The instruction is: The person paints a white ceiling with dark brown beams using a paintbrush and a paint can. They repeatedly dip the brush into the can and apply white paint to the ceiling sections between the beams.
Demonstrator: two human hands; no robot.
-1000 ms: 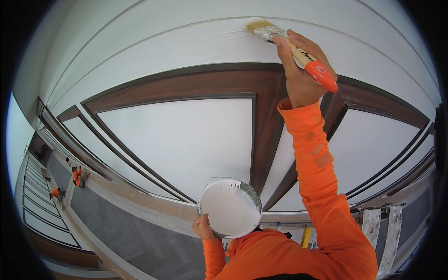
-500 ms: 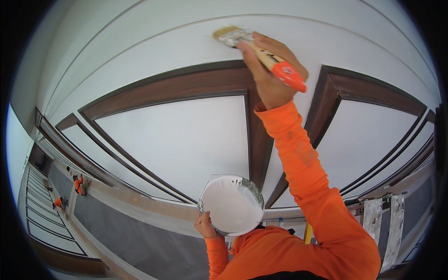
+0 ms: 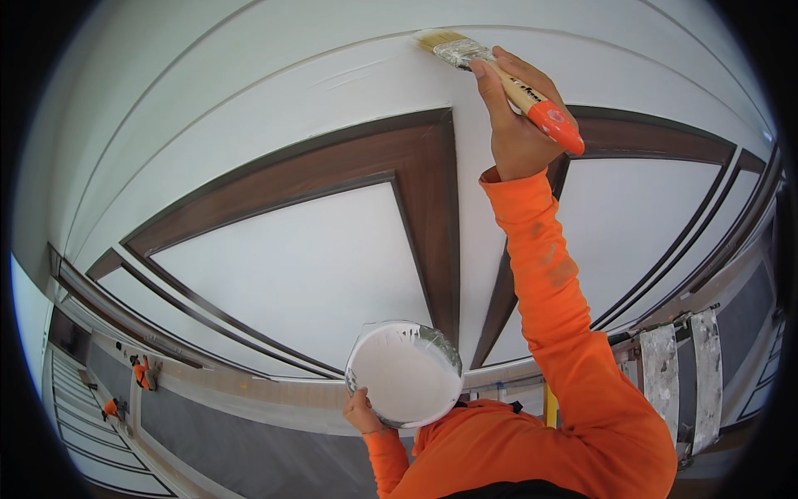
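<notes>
My right hand (image 3: 529,116) grips a paintbrush (image 3: 519,93) by its wooden handle, which ends in an orange-red tip. The brush's pale bristles touch the white wall (image 3: 349,87) at a thin groove line, and white paint coats its metal band. Low in front of my body, my left hand (image 3: 362,412) is closed on the rim of a round bucket (image 3: 455,358). White paint (image 3: 407,374) fills much of the bucket, with drips streaking its inner wall. Part of the left fingers is hidden by the bucket.
Dark brown wooden frames (image 3: 428,208) surround white panels (image 3: 307,249) below the brush. To the right stand paint-splattered planks (image 3: 661,374) and a yellow upright (image 3: 550,407). Far down at left, two people in orange (image 3: 143,373) work near the floor (image 3: 216,424).
My right hand has moved the brush up and to the right, onto the groove line. The view has shifted slightly; my left hand still holds the bucket.
</notes>
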